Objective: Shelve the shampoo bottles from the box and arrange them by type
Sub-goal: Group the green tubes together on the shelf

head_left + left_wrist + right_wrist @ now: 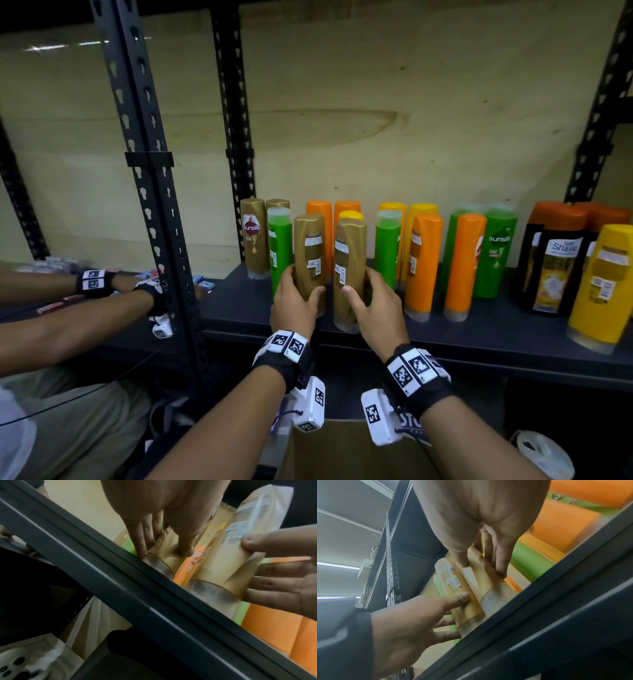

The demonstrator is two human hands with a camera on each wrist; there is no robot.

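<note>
You are mid-placement: your left hand (295,301) is wrapped round one gold bottle (310,257) and your right hand (375,305) round a second gold bottle (349,270), both upright with their clear caps down at the front of the shelf (479,329). Whether the caps already touch the shelf cannot be told from the head view.

Two more gold bottles stand at the shelf's left end (255,236), behind a green bottle (279,250). Right of your pair the colours are mixed: orange, yellow and green stand interleaved, with orange-capped black bottles (556,253) at the shelf's far right. So the sorting looks far from done.

Your next move probably calls for setting this pair down beside the gold ones at the left end, which means shifting the green bottle out of the way first. The box (342,452) sits below the shelf, its contents hidden.

The left wrist view shows what the head view cannot: both caps sit right at the shelf's front lip (154,588), so nudge them inward. The right wrist view shows your thumb (462,559) pressed on the bottle's front and fingers behind.
</note>
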